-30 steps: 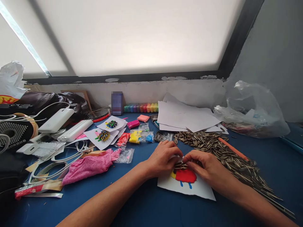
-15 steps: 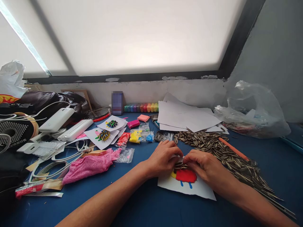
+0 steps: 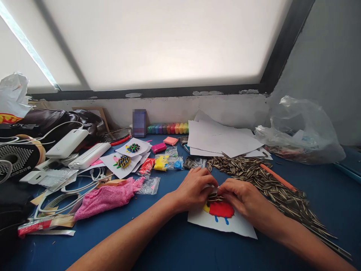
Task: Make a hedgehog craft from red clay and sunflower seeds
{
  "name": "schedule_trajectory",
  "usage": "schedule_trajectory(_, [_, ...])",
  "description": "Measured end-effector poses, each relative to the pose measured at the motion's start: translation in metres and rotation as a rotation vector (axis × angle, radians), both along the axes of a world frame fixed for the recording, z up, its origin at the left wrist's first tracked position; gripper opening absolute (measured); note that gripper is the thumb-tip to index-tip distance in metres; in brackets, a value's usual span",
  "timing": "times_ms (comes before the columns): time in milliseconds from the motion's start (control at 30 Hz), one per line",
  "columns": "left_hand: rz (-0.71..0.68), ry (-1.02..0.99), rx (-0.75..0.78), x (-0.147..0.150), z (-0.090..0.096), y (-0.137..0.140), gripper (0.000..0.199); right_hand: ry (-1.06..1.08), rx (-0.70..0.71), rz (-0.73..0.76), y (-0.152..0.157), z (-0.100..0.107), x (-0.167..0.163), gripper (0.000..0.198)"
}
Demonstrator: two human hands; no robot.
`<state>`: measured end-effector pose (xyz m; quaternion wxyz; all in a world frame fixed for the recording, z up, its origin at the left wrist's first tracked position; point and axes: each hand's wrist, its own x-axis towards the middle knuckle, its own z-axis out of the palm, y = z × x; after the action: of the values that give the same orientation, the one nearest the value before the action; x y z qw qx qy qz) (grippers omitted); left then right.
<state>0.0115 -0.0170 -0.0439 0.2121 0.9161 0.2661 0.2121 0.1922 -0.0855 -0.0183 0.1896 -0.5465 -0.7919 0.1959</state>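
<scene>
A small sheet of white paper (image 3: pixel 239 227) lies before me, bearing a flattened red clay body (image 3: pixel 222 209) with a yellow end (image 3: pixel 207 207) and two blue clay legs (image 3: pixel 221 219). Striped sunflower seeds (image 3: pixel 214 197) stick out along the upper edge of the red clay. My left hand (image 3: pixel 196 188) rests on the paper's upper left, fingers bent and closed at its edge. From the right, my right hand (image 3: pixel 241 194) reaches in with thumb and fingers pinched at the seeds; its fingertips partly hide what they grip.
Behind my right hand spreads a heap of loose sunflower seeds (image 3: pixel 270 188) with an orange stick (image 3: pixel 278 177). White sheets (image 3: pixel 220 139) and a clear plastic bag (image 3: pixel 307 131) lie farther back. Clay packets (image 3: pixel 161 162), finished cards (image 3: pixel 121 169), a pink cloth (image 3: pixel 105 199) and power banks (image 3: pixel 90 155) crowd the left.
</scene>
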Motion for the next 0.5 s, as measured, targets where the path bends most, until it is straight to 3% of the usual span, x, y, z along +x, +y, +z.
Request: schedule_trajectory(500, [-0.004, -0.009, 0.011, -0.0007, -0.0007, 0.0001, 0.018, 0.038, -0.033, -0.044, -0.0005, 0.0032, -0.0002, 0.022])
